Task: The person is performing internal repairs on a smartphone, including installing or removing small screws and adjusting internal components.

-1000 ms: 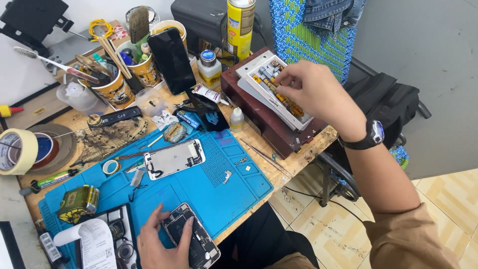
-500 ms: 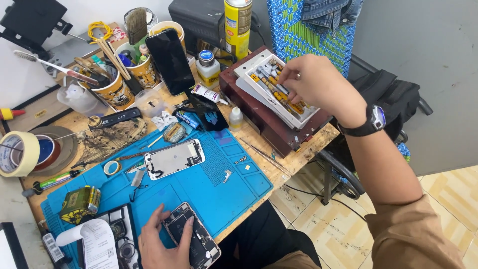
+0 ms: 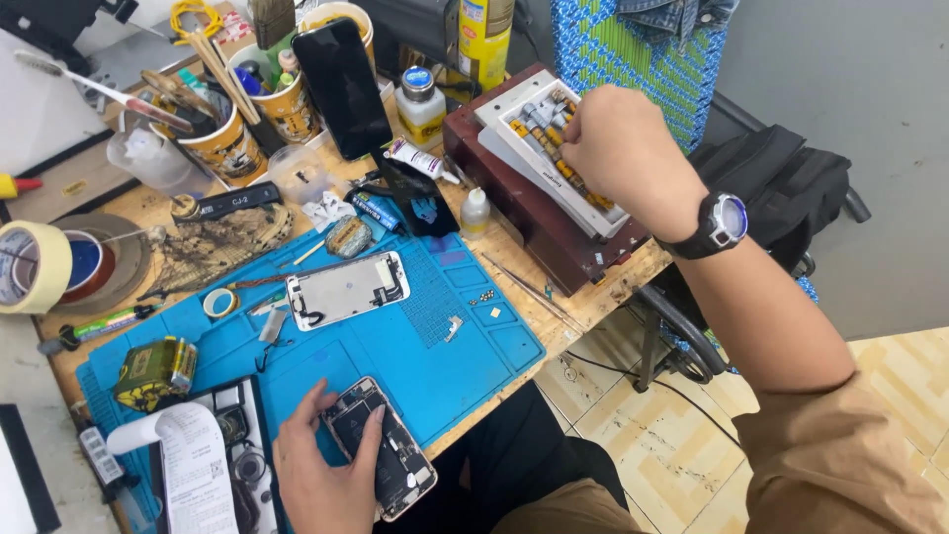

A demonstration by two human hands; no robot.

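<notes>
My left hand (image 3: 321, 473) rests on an opened phone body (image 3: 390, 465) at the near edge of the blue work mat (image 3: 435, 346), thumb across its insides. My right hand (image 3: 628, 158), a watch on its wrist, reaches into a white tray of small parts (image 3: 539, 119) that sits on a dark red box (image 3: 554, 227) at the table's right end; the fingers are curled down into the tray and whether they pinch anything is hidden. A detached phone screen (image 3: 346, 289) lies face down in the middle of the mat.
Paper cups with brushes and tools (image 3: 232, 129), a dark phone (image 3: 343, 89) leaning upright, small bottles (image 3: 420, 104), a tape roll (image 3: 30, 267), tweezers (image 3: 529, 289) and a green tin (image 3: 155, 373) crowd the table. A paper slip (image 3: 193, 470) lies at left. Tiled floor lies to the right.
My right hand has moved down into the parts tray and closed its fingers there. The left hand stays on the opened phone.
</notes>
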